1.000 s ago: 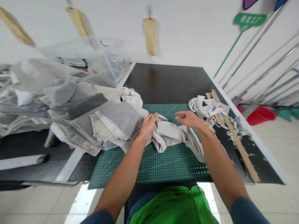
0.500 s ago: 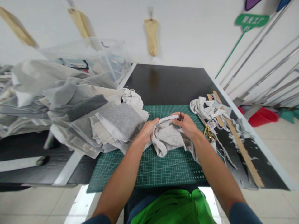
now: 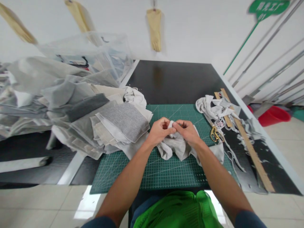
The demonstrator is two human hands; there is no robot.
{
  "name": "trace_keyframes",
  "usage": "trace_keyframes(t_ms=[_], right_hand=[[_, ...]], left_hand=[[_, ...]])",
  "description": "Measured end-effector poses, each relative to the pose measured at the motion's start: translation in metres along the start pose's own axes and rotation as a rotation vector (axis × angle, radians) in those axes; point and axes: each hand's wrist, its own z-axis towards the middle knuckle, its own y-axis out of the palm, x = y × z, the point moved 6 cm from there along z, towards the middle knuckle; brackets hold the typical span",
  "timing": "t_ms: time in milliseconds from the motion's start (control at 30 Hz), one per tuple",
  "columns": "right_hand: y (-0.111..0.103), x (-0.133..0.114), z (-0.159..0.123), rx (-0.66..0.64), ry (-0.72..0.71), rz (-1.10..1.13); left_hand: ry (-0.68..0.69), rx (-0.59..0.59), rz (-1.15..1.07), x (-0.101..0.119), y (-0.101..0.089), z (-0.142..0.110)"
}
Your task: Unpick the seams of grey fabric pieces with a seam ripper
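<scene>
A light grey piece of fabric [image 3: 179, 147] lies bunched on the green cutting mat [image 3: 166, 174], its upper edge raised between my two hands. My left hand [image 3: 161, 129] pinches that edge with thumb and fingers. Close against it, my right hand [image 3: 187, 130] grips the same edge, the fingertips of both hands nearly touching. Something dark shows at the right fingers, too small to make out. To the right of my right forearm rest gold-handled scissors [image 3: 216, 134], partly under scraps.
A big heap of grey fabric pieces [image 3: 78, 104] covers the left side, before a clear plastic bin [image 3: 114, 60]. Fabric scraps [image 3: 209, 106] and wooden strips [image 3: 249, 145] lie at the right. Yellow gloves [image 3: 155, 30] hang on the wall; a red bucket [image 3: 274, 116] stands on the floor.
My hands have come together: the left moved right and up along the fabric edge toward the right hand. The stretched edge is now gathered between them. The view has tilted slightly down.
</scene>
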Motion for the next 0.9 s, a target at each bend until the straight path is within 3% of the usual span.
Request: trace_keyframes(t_ms=[67,167,300,400,567,700,800,900], right_hand=[[-0.001,0.000,-0.004,-0.025,0.031,0.119],[-0.005,0.000,-0.008,-0.021,0.047,0.191],[-0.006,0.000,-0.008,-0.020,0.033,0.117],[-0.005,-0.003,-0.008,-0.005,-0.017,-0.008],[0.000,-0.007,-0.007,0.009,-0.118,-0.061],[-0.004,0.000,-0.007,0.030,-0.074,0.121],[-0.007,0.003,-0.008,0.006,-0.033,0.269],[-0.009,0.002,-0.009,-0.010,-0.044,0.304]], left_hand=[[-0.040,-0.019,-0.085,-0.002,0.000,0.000],[-0.070,0.055,-0.140,-0.006,-0.004,0.001],[-0.035,0.232,-0.114,-0.009,-0.010,0.002],[0.011,0.300,-0.006,-0.004,-0.009,-0.002],[0.079,0.229,0.034,0.010,0.005,-0.009],[0.018,0.071,-0.093,0.012,0.011,-0.010],[-0.057,-0.012,-0.078,0.008,0.007,-0.008],[-0.100,0.016,-0.121,0.005,-0.002,-0.005]])
